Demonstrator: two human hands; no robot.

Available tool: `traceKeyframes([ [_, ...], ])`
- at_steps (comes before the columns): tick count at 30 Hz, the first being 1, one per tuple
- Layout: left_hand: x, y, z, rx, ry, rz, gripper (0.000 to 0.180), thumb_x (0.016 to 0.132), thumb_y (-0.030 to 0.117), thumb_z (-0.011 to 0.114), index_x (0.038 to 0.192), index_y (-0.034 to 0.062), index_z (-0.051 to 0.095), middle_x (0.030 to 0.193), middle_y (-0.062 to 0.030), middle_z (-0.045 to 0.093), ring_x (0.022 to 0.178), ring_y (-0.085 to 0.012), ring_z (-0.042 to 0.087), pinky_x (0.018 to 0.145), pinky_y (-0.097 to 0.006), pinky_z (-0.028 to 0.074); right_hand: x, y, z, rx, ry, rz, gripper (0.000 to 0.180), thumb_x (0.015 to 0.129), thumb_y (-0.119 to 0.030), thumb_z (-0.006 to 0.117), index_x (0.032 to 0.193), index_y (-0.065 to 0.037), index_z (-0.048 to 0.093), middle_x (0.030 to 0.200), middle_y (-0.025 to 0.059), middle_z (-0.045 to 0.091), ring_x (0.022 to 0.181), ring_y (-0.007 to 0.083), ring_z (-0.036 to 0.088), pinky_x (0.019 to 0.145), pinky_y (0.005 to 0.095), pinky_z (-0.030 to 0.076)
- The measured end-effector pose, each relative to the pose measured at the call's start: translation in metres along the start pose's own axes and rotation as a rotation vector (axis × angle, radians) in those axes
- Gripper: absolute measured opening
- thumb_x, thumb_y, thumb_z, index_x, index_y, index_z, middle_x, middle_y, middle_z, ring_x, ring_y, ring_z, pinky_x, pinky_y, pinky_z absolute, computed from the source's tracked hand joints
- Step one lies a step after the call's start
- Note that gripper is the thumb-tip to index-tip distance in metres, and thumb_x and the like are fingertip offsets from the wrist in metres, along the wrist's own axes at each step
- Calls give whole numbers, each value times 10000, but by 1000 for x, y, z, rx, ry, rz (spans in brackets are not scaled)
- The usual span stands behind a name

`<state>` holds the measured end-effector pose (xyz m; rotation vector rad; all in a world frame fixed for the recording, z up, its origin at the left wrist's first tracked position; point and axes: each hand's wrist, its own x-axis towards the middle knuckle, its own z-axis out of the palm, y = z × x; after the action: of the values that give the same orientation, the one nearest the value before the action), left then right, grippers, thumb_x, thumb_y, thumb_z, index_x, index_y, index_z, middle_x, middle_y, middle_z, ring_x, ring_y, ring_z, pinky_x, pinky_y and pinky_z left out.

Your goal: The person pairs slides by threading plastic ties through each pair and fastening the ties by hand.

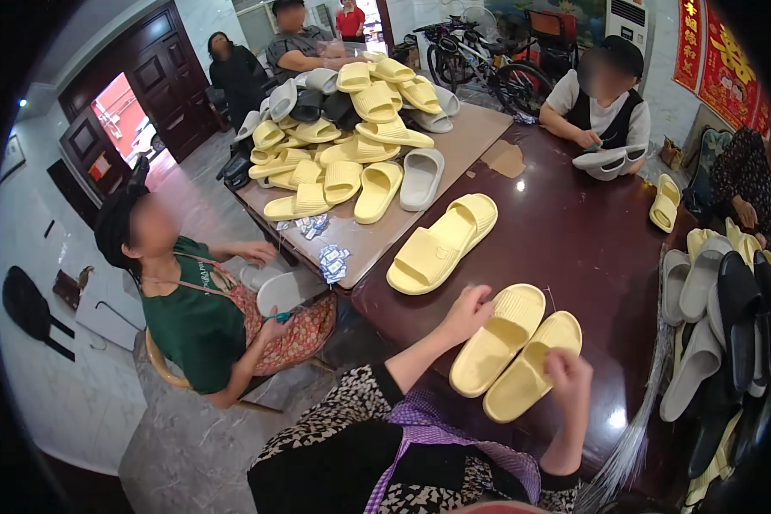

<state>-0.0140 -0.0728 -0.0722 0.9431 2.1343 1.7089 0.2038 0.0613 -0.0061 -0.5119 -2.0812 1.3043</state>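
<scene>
A pair of yellow slide slippers lies side by side on the dark red table in front of me, the left slipper [497,338] and the right slipper [531,370]. My left hand [469,313] is closed, its fingertips pinched beside the left slipper's upper edge. Over the right slipper's outer side, my right hand [569,373] is curled shut. Whatever either hand holds is too small or hidden to make out. A thin thread [550,298] shows faintly at the slippers' far ends. Beyond my left hand lies another yellow pair [444,244], the slippers close together.
Yellow, grey and black slippers [343,154] are heaped on the cardboard-covered table [471,141], near small blue-white packets [334,264]. White strands [651,411] hang at the table's right edge by another slipper pile [720,300]. Co-workers at left [206,300] and far right [608,107] handle grey slippers.
</scene>
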Motion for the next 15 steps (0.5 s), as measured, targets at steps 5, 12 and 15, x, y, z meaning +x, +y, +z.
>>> traceKeyframes([
  [5, -32, 4, 1, 0, -13, 29, 313, 862, 131, 594, 1126, -28, 533, 1002, -149, 556, 801, -204, 595, 724, -306, 488, -7, -1, 24, -266, -161, 61, 155, 812, -85, 624, 895, 35, 571, 775, 169, 598, 683, 280, 577, 637, 361, 459],
  [12, -40, 1, 13, -11, 5, 150, 283, 864, 124, 589, 1115, 1, 544, 941, -128, 545, 738, -198, 575, 684, -298, 480, 17, 9, 31, -487, -95, -80, 208, 772, -95, 668, 797, 31, 503, 742, 192, 546, 722, 365, 541, 659, 431, 429],
  [15, -44, -5, 14, -37, 14, 142, 286, 859, 125, 594, 1115, 5, 547, 942, -124, 544, 729, -200, 572, 676, -303, 480, 25, 13, 30, -455, -118, -69, 230, 761, -97, 680, 767, 30, 488, 728, 191, 533, 724, 365, 532, 663, 441, 421],
])
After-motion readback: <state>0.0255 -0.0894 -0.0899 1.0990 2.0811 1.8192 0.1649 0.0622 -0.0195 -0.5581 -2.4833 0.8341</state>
